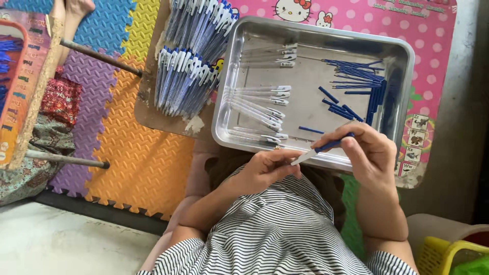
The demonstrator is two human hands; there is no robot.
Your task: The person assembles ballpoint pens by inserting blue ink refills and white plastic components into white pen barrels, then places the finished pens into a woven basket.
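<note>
My left hand (pixel 265 168) grips a clear white pen barrel (pixel 304 156) just below the near rim of a metal tray (pixel 402 56). My right hand (pixel 369 153) pinches a blue refill (pixel 333 144) whose end meets the barrel. Inside the tray, several clear pen barrels (pixel 260 104) lie at the left and a pile of blue refills (pixel 359 81) at the right. Both hands hover over my lap and striped shirt.
Two bundles of assembled blue-and-white pens (pixel 186 76) lie left of the tray on a worn board (pixel 147 109). A pink cartoon-print board (pixel 433 35) lies under the tray. Colourful foam floor mats (pixel 137 158) lie at the left, a yellow basket (pixel 443 252) at bottom right.
</note>
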